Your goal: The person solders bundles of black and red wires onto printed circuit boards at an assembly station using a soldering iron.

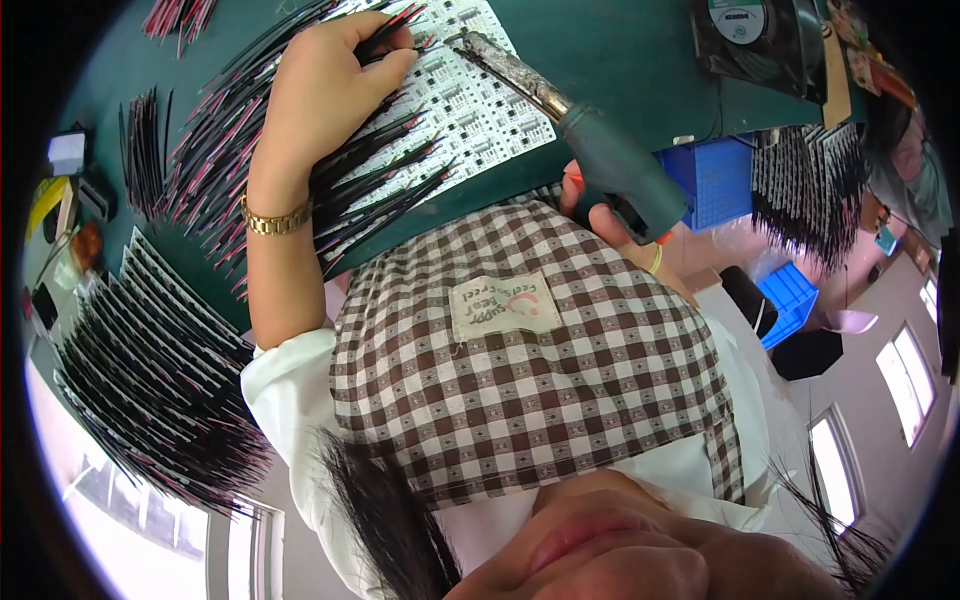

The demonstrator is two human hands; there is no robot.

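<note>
My left hand (335,85), with a gold watch on its wrist, is closed in a pinch on black and red wires (400,22) over a white circuit board panel (505,105). Rows of such wires (225,140) fan out to the left from the panel, partly beneath my forearm. My right hand (610,222) grips a dark green soldering gun (622,165), which hides most of its fingers. The crusted metal tip of the gun hangs at the panel's upper part, just right of my left fingertips; I cannot tell whether it touches.
The dark green table (610,50) carries a black fan (760,40) at the far right and a loose wire bundle (147,150) on the left. Wired strips pile up at lower left (150,370) and hang at right (810,190) near a blue bin (708,180).
</note>
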